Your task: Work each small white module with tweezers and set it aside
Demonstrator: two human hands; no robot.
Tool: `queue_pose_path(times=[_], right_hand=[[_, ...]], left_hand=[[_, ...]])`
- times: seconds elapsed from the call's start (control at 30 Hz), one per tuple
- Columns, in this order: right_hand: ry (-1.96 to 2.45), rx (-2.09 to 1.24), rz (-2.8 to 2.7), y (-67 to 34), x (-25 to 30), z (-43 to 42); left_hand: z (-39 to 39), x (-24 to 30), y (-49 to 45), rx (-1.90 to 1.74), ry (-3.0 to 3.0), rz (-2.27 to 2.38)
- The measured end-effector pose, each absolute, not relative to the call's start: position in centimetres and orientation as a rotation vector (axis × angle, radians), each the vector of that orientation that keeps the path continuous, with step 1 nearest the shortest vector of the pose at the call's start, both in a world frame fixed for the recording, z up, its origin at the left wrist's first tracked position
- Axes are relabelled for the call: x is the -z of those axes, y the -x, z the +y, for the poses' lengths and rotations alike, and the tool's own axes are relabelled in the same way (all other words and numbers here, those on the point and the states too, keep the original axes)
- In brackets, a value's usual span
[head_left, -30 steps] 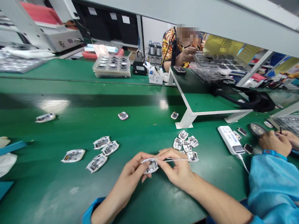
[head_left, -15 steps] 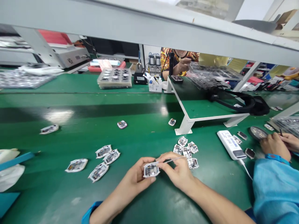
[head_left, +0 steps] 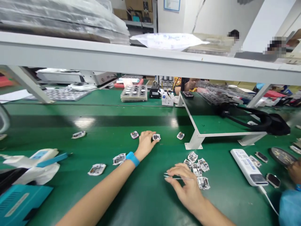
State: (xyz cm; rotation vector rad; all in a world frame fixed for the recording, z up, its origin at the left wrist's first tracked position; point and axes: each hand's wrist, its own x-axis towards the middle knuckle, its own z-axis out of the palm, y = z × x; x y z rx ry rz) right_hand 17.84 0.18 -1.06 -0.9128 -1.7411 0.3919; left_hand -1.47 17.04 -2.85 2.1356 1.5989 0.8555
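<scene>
Left arm (head_left: pixel 98 191): bare, extended forward from the lower left, a blue wristband (head_left: pixel 133 158) at the wrist. Left hand (head_left: pixel 146 145): palm down, fingers together and lightly curved, reaching far out over the bench. Right arm (head_left: pixel 211 213): bare forearm, angled in from the bottom edge. Right hand (head_left: pixel 185 185): palm down, fingers curved, thumb and fingers pinching slender tweezers (head_left: pixel 178 178).
</scene>
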Motion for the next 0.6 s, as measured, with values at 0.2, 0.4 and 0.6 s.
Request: queue_pose_path(times=[0.2,0.4,0.6], right_hand=[[0.907,-0.424,-1.734,-17.8,0.5,0.0],[0.877,-0.404,-1.74,-17.7,0.2,-0.3],[0.869,-0.391,-1.732,-17.6,0.2,-0.3]], left_hand=[[20.1,2.2,5.7,-0.815,-2.193,1.806],[19.6,1.3,10.5,-0.692,-2.097,1.923],[16.2,0.3,9.8,-0.782,-2.039,1.917]])
